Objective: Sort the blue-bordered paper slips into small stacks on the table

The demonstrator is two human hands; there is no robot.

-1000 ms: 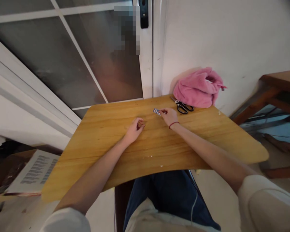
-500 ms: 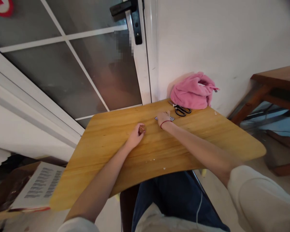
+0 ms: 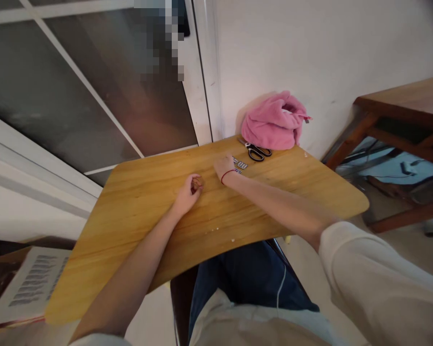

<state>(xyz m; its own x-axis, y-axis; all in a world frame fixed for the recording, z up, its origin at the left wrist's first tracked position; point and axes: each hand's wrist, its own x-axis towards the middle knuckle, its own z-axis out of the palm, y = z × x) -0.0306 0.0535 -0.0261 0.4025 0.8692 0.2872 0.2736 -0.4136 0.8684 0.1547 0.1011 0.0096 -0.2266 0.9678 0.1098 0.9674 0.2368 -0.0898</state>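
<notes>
My left hand (image 3: 188, 193) rests on its side on the wooden table (image 3: 144, 192), fingers curled toward the thumb. A small brownish patch (image 3: 197, 184) shows inside the curl; whether it is an object or shaded skin I cannot make out. My right hand (image 3: 223, 166), with a thin red cord round its wrist, is low over the table and slightly blurred. Its fingers point away from me and are mostly hidden. Flat little dark-and-white striped pieces (image 3: 241, 164) lie just right of it, partly covered by the hand and wrist.
Black-handled scissors (image 3: 258, 152) lie beyond the striped pieces, beside a pink plush bundle (image 3: 274, 122) against the wall. White crumbs (image 3: 212, 230) dot the near table. A glazed door (image 3: 94, 96) stands behind, a box with a printed panel (image 3: 36, 278) at lower left, a wooden desk (image 3: 393, 108) at right.
My right hand has slid a little left off the striped pieces, so more of them shows. The left hand keeps its curl. The view has shifted slightly.
</notes>
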